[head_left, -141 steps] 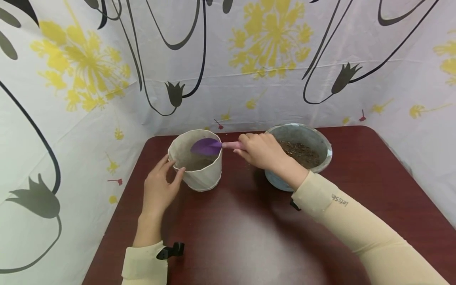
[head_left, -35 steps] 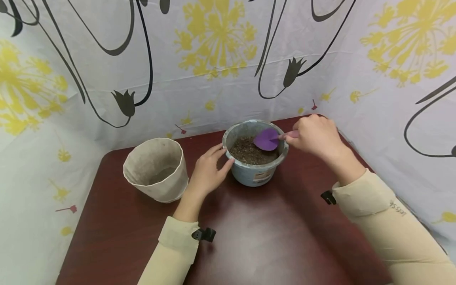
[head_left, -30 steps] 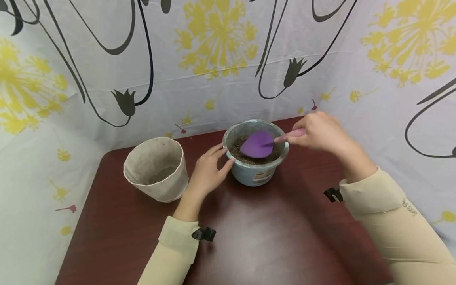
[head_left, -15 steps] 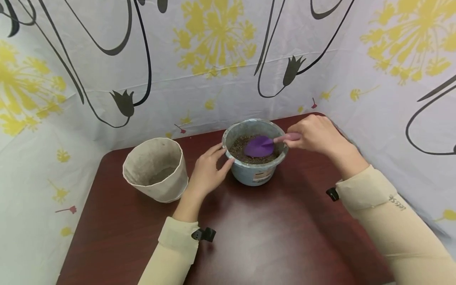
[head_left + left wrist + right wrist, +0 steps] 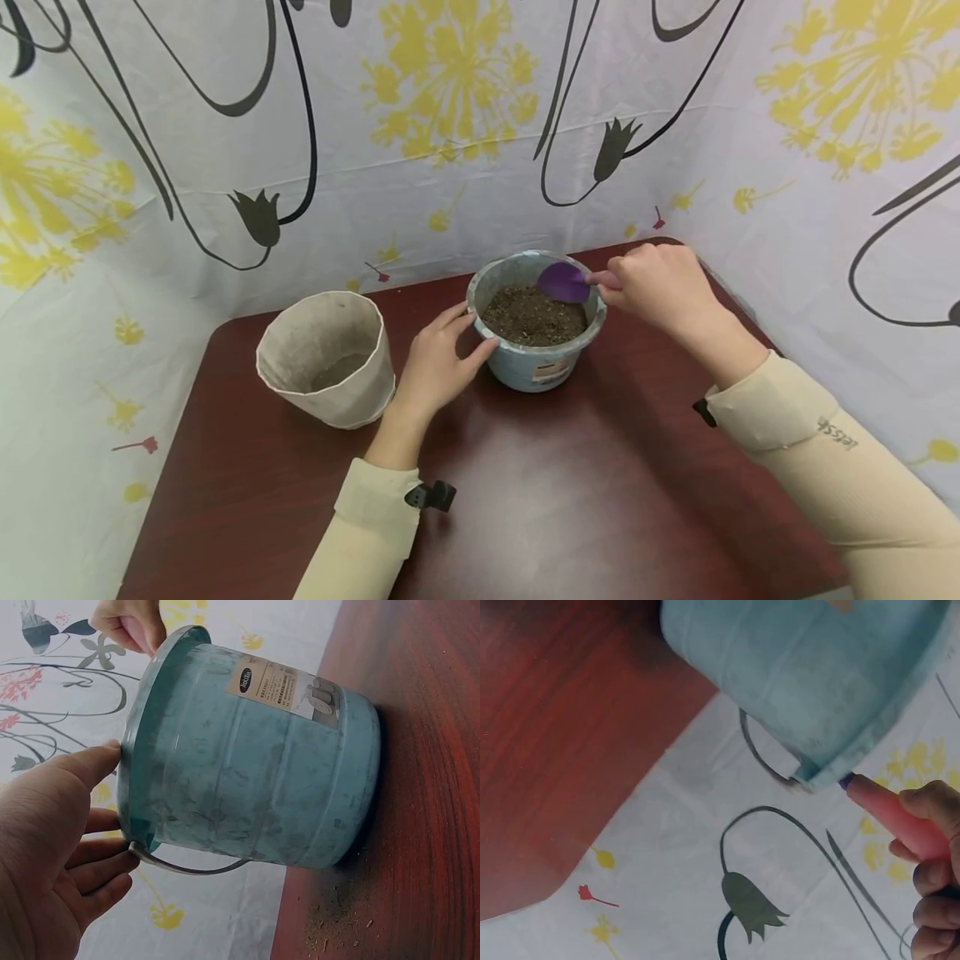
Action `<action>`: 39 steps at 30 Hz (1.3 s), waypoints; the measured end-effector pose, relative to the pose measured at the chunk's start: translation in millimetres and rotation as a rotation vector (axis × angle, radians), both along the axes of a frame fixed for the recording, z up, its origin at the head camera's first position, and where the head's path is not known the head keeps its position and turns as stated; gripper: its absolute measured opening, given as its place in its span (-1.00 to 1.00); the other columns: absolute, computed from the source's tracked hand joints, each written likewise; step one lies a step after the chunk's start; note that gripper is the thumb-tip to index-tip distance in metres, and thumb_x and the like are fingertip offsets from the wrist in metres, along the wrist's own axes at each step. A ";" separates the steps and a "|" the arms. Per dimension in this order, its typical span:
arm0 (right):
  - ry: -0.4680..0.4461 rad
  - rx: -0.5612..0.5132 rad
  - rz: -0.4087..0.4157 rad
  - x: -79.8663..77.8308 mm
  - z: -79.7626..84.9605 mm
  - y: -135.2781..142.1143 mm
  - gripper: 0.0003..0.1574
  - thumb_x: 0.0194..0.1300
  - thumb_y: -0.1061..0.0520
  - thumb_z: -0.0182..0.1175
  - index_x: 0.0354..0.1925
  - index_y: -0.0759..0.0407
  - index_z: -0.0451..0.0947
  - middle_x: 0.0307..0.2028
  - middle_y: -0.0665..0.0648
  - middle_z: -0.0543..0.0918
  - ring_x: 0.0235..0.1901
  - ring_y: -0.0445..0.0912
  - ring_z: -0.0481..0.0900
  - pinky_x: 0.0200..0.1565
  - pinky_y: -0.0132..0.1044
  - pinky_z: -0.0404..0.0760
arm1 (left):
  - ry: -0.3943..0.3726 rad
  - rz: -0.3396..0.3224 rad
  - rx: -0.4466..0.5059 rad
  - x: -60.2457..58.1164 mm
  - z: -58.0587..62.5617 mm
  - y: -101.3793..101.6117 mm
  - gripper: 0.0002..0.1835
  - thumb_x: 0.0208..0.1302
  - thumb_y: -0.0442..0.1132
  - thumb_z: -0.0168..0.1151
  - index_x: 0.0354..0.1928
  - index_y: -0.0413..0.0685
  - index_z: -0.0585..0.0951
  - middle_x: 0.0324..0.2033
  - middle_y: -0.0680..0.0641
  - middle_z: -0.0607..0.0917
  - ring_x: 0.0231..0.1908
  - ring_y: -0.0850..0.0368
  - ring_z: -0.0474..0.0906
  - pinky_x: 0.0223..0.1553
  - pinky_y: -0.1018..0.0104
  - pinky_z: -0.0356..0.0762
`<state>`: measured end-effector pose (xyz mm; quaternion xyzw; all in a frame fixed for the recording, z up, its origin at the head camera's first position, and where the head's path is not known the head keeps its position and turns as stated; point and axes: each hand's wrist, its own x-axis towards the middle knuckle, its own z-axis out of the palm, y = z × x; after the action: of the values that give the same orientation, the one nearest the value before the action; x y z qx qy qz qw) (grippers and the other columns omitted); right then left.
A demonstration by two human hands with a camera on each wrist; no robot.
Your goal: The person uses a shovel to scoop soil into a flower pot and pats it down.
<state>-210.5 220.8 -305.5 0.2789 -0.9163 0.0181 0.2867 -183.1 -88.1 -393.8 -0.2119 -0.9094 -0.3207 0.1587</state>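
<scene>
A blue-grey bucket (image 5: 534, 367) with dark soil (image 5: 532, 317) inside stands toward the back of the table. My left hand (image 5: 438, 362) touches its left rim with thumb and fingers spread; in the left wrist view the fingertips rest right at the rim, close to the handle's pivot. My right hand (image 5: 663, 283) grips the pink handle (image 5: 900, 817) of a small trowel. Its purple blade (image 5: 564, 282) is inside the bucket's mouth, near the back right wall over the soil. To the left stands a whitish pot (image 5: 352, 404) with a little soil at its bottom.
The dark red table (image 5: 555, 500) meets a patterned cloth wall (image 5: 450, 200) at its back and sides. A wire handle (image 5: 195, 868) hangs at the bucket's side. Loose soil crumbs (image 5: 330, 922) lie on the table near the bucket.
Earlier the trowel was over the whitish pot, with my left hand at that pot; both hands have since moved right to the bucket. Lately the blade has shifted back and right, uncovering soil.
</scene>
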 end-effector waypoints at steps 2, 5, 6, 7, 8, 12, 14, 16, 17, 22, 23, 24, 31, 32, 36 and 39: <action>-0.021 0.013 0.028 -0.8 -4.3 0.0 -0.43 0.10 0.14 0.36 -0.78 0.02 0.20 -0.82 0.00 0.21 -0.82 0.00 0.20 -0.79 -0.10 0.21 | 0.005 0.002 0.003 -0.2 0.0 0.3 -0.36 0.30 0.11 0.38 0.19 -0.29 0.64 0.27 -0.16 0.58 0.24 -0.09 0.55 0.24 0.01 0.50; -0.059 0.005 0.074 -2.2 -12.9 1.6 -0.48 0.09 0.12 0.32 -0.79 -0.01 0.24 -0.83 -0.07 0.18 -0.80 -0.07 0.15 -0.79 -0.17 0.16 | 0.002 0.003 0.007 0.2 0.3 0.7 -0.36 0.29 0.11 0.38 0.19 -0.29 0.64 0.27 -0.16 0.58 0.24 -0.09 0.55 0.24 0.01 0.50; -0.073 -0.005 0.084 -2.5 -15.8 1.9 -0.52 0.09 0.11 0.32 -0.79 -0.01 0.30 -0.83 -0.09 0.18 -0.80 -0.09 0.15 -0.78 -0.19 0.15 | 0.001 0.002 0.009 0.2 0.1 0.8 -0.36 0.29 0.11 0.38 0.19 -0.29 0.64 0.27 -0.16 0.58 0.24 -0.09 0.55 0.25 0.01 0.50; -0.092 -0.017 0.089 -3.0 -18.6 2.0 -0.56 0.09 0.10 0.31 -0.79 -0.02 0.35 -0.83 -0.11 0.18 -0.79 -0.11 0.14 -0.78 -0.20 0.15 | 0.001 0.002 0.012 0.4 0.2 0.8 -0.36 0.29 0.11 0.38 0.19 -0.29 0.64 0.27 -0.16 0.58 0.24 -0.09 0.55 0.25 0.01 0.50; -0.110 -0.034 0.091 -3.6 -21.1 1.8 -0.61 0.08 0.09 0.30 -0.77 -0.02 0.40 -0.84 -0.13 0.19 -0.78 -0.13 0.13 -0.78 -0.22 0.15 | 0.003 0.001 0.015 0.2 0.1 0.8 -0.36 0.29 0.11 0.39 0.19 -0.29 0.64 0.27 -0.17 0.58 0.24 -0.09 0.55 0.25 0.01 0.50; -0.195 -0.109 0.083 -4.7 -27.6 -0.3 -0.77 0.11 0.09 0.31 -0.64 0.04 0.70 -0.86 -0.15 0.26 -0.74 -0.18 0.09 -0.78 -0.22 0.20 | 0.003 0.003 0.016 0.5 1.2 0.7 -0.36 0.30 0.11 0.38 0.19 -0.29 0.64 0.27 -0.17 0.58 0.24 -0.10 0.54 0.25 0.02 0.50; -0.238 -0.141 0.070 -5.3 -29.4 -1.2 -0.82 0.12 0.08 0.32 -0.54 0.06 0.78 -0.85 -0.14 0.32 -0.73 -0.18 0.11 -0.77 -0.19 0.26 | -0.003 0.009 0.010 1.1 2.0 0.7 -0.35 0.30 0.12 0.38 0.20 -0.27 0.63 0.28 -0.16 0.57 0.25 -0.10 0.54 0.26 0.02 0.49; -0.287 -0.165 0.048 -6.4 -31.2 -1.9 -0.82 0.13 0.06 0.34 -0.51 0.08 0.80 -0.81 -0.12 0.42 -0.73 -0.17 0.21 -0.74 -0.14 0.35 | -0.012 0.014 0.004 1.6 2.3 0.8 -0.35 0.30 0.13 0.37 0.21 -0.26 0.63 0.29 -0.16 0.57 0.25 -0.10 0.53 0.26 0.01 0.49; -0.315 -0.175 0.036 -6.8 -31.6 -2.4 -0.81 0.13 0.05 0.34 -0.50 0.08 0.80 -0.79 -0.10 0.46 -0.72 -0.15 0.26 -0.72 -0.11 0.39 | -0.015 0.015 0.002 1.8 2.3 0.9 -0.35 0.30 0.13 0.37 0.21 -0.26 0.63 0.29 -0.16 0.56 0.26 -0.10 0.53 0.26 0.01 0.48; -0.465 -0.230 -0.032 -10.2 -31.9 -5.4 -0.78 0.16 0.01 0.34 -0.53 0.02 0.81 -0.75 -0.12 0.54 -0.67 -0.11 0.38 -0.65 -0.14 0.43 | -0.033 0.017 -0.004 2.3 2.2 1.6 -0.34 0.31 0.13 0.37 0.22 -0.26 0.62 0.30 -0.16 0.56 0.27 -0.10 0.52 0.28 0.01 0.47; -0.496 -0.247 -0.043 -10.6 -31.4 -5.9 -0.77 0.16 0.01 0.34 -0.57 0.01 0.80 -0.76 -0.14 0.51 -0.66 -0.12 0.36 -0.64 -0.17 0.41 | -0.037 0.017 -0.004 2.3 2.2 1.8 -0.34 0.31 0.13 0.36 0.23 -0.25 0.62 0.30 -0.15 0.56 0.27 -0.09 0.51 0.28 0.02 0.47; -0.517 -0.264 -0.051 -11.2 -31.1 -6.2 -0.74 0.16 0.02 0.34 -0.61 0.00 0.77 -0.77 -0.16 0.48 -0.65 -0.13 0.35 -0.64 -0.20 0.38 | -0.040 0.017 -0.004 2.3 2.2 1.9 -0.34 0.31 0.13 0.36 0.23 -0.25 0.62 0.30 -0.15 0.56 0.27 -0.09 0.51 0.28 0.02 0.47; -0.613 -0.365 -0.094 -15.1 -32.2 -7.4 -0.64 0.12 0.07 0.31 -0.77 -0.07 0.71 -0.83 -0.24 0.12 -0.65 -0.26 0.03 -0.65 -0.37 0.06 | -0.045 0.017 0.000 2.7 1.5 2.1 -0.34 0.31 0.13 0.37 0.24 -0.24 0.61 0.31 -0.13 0.55 0.28 -0.08 0.51 0.28 0.02 0.47; -0.624 -0.377 -0.099 -15.0 -32.0 -7.5 -0.69 0.13 0.07 0.32 -0.70 -0.14 0.77 -0.84 -0.25 0.10 -0.65 -0.26 -0.01 -0.65 -0.37 0.04 | -0.046 0.016 0.001 2.7 1.4 2.2 -0.34 0.31 0.13 0.37 0.24 -0.24 0.61 0.31 -0.13 0.55 0.28 -0.09 0.51 0.28 0.02 0.47; -0.669 -0.407 -0.124 -13.4 -28.9 -5.8 -0.77 0.15 0.05 0.32 -0.45 -0.33 0.83 -0.83 -0.25 0.07 -0.63 -0.25 -0.09 -0.64 -0.39 -0.03 | -0.048 0.015 0.006 2.9 1.7 2.0 -0.34 0.31 0.14 0.36 0.24 -0.24 0.61 0.31 -0.13 0.55 0.28 -0.09 0.51 0.28 0.02 0.47; -0.701 -0.441 -0.161 -12.4 -26.7 -3.3 -0.79 0.16 0.05 0.31 -0.46 -0.22 0.85 -0.82 -0.23 0.06 -0.63 -0.24 -0.09 -0.63 -0.40 -0.04 | -0.052 0.017 0.006 2.9 1.8 1.7 -0.34 0.32 0.14 0.35 0.25 -0.23 0.61 0.32 -0.12 0.54 0.28 -0.09 0.51 0.28 0.01 0.47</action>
<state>-222.9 217.6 -332.2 0.1155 -0.9514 0.2853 0.0107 -180.2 -86.5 -391.9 -0.1954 -0.9141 -0.3274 0.1381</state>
